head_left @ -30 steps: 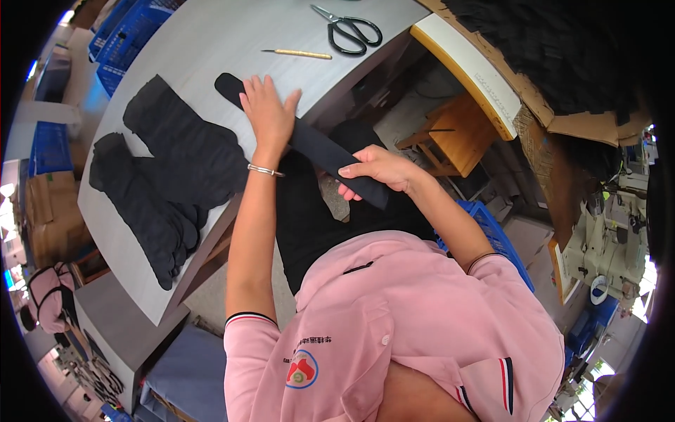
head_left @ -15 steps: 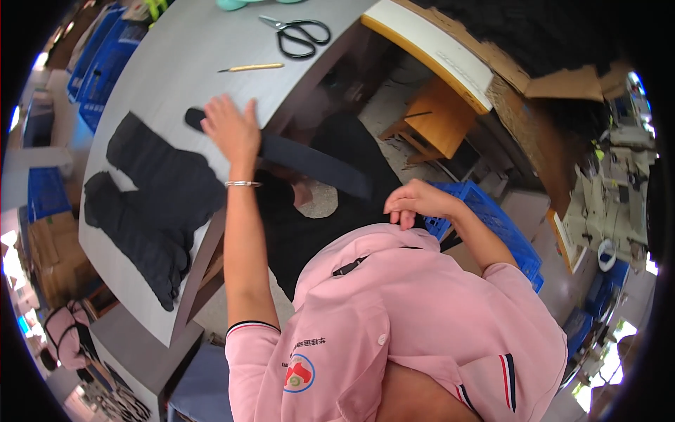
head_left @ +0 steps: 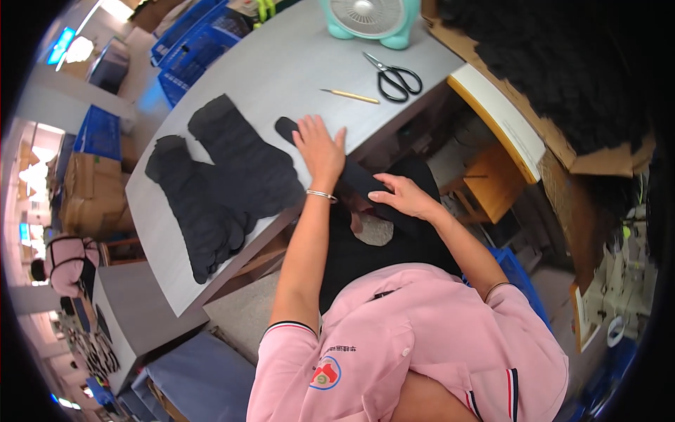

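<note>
My left hand lies flat, fingers spread, on a long black fabric piece with a rounded end, which looks like a sock. The piece rests on the edge of the grey table and hangs over it toward my lap. Close to its hanging part is my right hand, fingers loosely stretched; whether it touches the fabric I cannot tell. Left of my left hand lie stacks of similar black fabric pieces, fanned out on the tabletop.
Black-handled scissors and a thin wooden-handled pointed tool lie beyond my hands. A turquoise fan stands at the far edge. On the right is a cardboard box of black fabric. A person in pink is far left.
My right hand has moved up and forward from my lap to the hanging fabric, which now reaches down less stiffly. My left hand stays flat on the piece. The whole view has shifted.
</note>
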A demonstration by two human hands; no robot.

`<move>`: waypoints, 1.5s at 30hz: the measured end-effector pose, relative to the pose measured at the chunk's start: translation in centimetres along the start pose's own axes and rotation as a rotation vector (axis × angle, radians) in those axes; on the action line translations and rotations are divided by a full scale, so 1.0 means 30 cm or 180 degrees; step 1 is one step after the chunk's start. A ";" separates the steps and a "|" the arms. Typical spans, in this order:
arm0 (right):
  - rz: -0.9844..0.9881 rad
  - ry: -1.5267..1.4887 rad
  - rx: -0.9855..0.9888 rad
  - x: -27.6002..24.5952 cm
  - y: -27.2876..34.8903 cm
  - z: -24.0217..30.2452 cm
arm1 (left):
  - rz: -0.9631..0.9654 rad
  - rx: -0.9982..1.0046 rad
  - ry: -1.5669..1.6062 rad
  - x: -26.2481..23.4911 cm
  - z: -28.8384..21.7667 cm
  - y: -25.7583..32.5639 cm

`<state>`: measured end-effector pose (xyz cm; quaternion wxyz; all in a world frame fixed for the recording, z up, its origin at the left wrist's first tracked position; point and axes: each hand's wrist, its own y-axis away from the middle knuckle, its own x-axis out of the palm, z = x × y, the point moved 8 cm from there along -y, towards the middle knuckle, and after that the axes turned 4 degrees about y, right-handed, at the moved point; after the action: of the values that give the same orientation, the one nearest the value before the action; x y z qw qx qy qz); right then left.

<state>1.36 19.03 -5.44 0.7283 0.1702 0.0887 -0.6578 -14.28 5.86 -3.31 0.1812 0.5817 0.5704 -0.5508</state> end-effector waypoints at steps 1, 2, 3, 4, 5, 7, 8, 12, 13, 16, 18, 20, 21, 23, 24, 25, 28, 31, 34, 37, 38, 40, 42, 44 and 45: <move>0.0183 -0.0048 0.0016 0.014 -0.024 0.009 | -0.0010 -0.0010 0.0137 -0.009 -0.001 0.004; 0.0353 -0.0091 0.0150 0.018 -0.032 0.005 | -0.0053 -0.0071 0.0108 -0.019 -0.002 0.007; 0.0397 -0.0055 0.0014 0.008 -0.023 0.019 | -0.0074 -0.0068 0.0330 -0.027 -0.008 0.010; 0.0420 -0.0304 0.0168 -0.010 0.000 0.004 | -0.0067 -0.0094 0.0588 -0.032 -0.012 0.014; 0.0431 -0.0551 0.0336 -0.034 0.034 -0.017 | -0.0091 -0.0120 0.0886 -0.038 -0.016 0.019; 0.0144 0.0157 0.0023 -0.117 0.133 -0.031 | -0.0254 -0.0145 0.1369 -0.067 -0.003 0.024; 0.0108 0.0235 0.0160 -0.141 0.201 -0.073 | -0.0173 -0.0322 0.1871 -0.061 0.015 0.026; -0.1116 0.1538 0.1152 -0.348 0.613 -0.335 | -0.0701 0.0013 0.0716 -0.191 0.192 0.000; -0.1364 0.1848 0.1214 -0.371 0.728 -0.396 | -0.0758 -0.0052 0.0380 -0.214 0.262 -0.012; -0.2072 0.2009 0.1792 -0.371 1.117 -0.587 | -0.0854 0.0136 -0.0683 -0.254 0.393 -0.053; -0.2644 0.2008 0.2045 -0.307 1.378 -0.663 | -0.0239 -0.0319 -0.1190 -0.202 0.471 -0.046; -0.2924 0.1511 0.3133 -0.195 1.637 -0.772 | 0.0511 -0.0718 -0.1626 -0.148 0.520 -0.012; -0.2925 0.1504 0.3561 -0.141 1.731 -0.803 | 0.0477 -0.0842 -0.1441 -0.151 0.525 -0.004; -0.3010 0.1693 0.4143 -0.053 1.853 -0.823 | 0.0451 -0.0928 -0.1250 -0.158 0.521 0.006; -0.3116 0.1755 0.3992 -0.029 1.851 -0.825 | 0.0491 -0.0929 -0.1216 -0.158 0.518 0.007; -0.3115 0.1585 0.4383 0.002 1.878 -0.844 | 0.0671 -0.1006 -0.1177 -0.151 0.527 0.011; -0.2894 0.1157 0.4918 0.010 1.828 -0.896 | 0.0752 -0.0936 -0.1102 -0.162 0.536 0.005; -0.3114 0.1321 0.3558 -0.161 1.571 -0.879 | 0.0851 -0.0864 -0.1047 -0.179 0.561 0.012; -0.3407 0.1661 0.2144 -0.433 1.270 -0.735 | 0.0873 -0.0852 -0.1023 -0.201 0.597 0.012; -0.3729 0.1981 0.0875 -0.714 1.030 -0.430 | 0.0883 -0.0960 -0.1071 -0.215 0.644 0.000; -0.3838 0.2251 0.0567 -0.803 0.975 -0.306 | 0.0923 -0.1025 -0.1085 -0.214 0.660 -0.003; -0.3904 0.2830 0.0308 -0.976 0.901 -0.079 | 0.0952 -0.1114 -0.1123 -0.212 0.682 -0.008; -0.4339 0.3278 -0.0167 -1.149 0.871 0.136 | 0.0975 -0.1089 -0.0975 -0.204 0.674 -0.013; -0.4632 0.3499 -0.0617 -1.327 0.852 0.300 | 0.0837 -0.1118 -0.0882 -0.215 0.641 -0.015; -0.4773 0.3420 -0.0778 -1.425 0.851 0.359 | 0.0687 -0.0910 -0.0744 -0.222 0.590 -0.021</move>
<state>20.49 56.72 22.97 -0.0131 0.2722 0.5695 -0.7755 -20.80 -11.90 -3.20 0.3848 0.5399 0.5522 -0.5055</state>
